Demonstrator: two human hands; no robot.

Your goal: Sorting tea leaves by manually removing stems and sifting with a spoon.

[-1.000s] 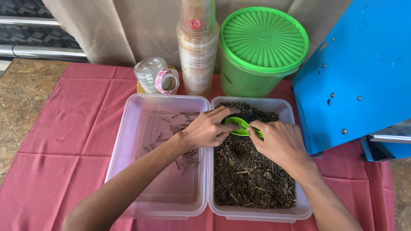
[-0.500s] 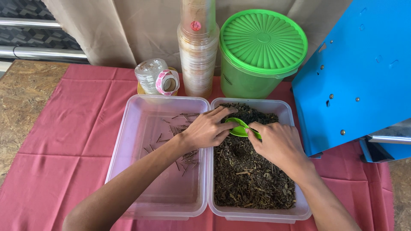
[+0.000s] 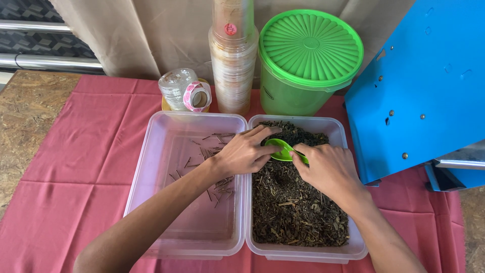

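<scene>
Two clear plastic tubs sit side by side on a red cloth. The right tub (image 3: 343, 139) is filled with dark dried leaves and twigs (image 3: 295, 207). The left tub (image 3: 156, 151) holds only scattered thin stems (image 3: 212, 146). My right hand (image 3: 328, 169) grips the handle of a small green scoop (image 3: 280, 149) over the far end of the leaf pile. My left hand (image 3: 245, 151) reaches across the divide between the tubs, its fingers touching the scoop's bowl.
Behind the tubs stand a green lidded bucket (image 3: 308, 60), a tall stack of clear cups (image 3: 233, 60), and a roll of pink stickers (image 3: 197, 96) beside a plastic container. A blue metal panel (image 3: 419, 86) rises at the right. Bare chipboard (image 3: 30, 116) shows at left.
Both hands and the scoop have barely shifted, staying over the far end of the right tub; the left fingers have spread a little over the scoop.
</scene>
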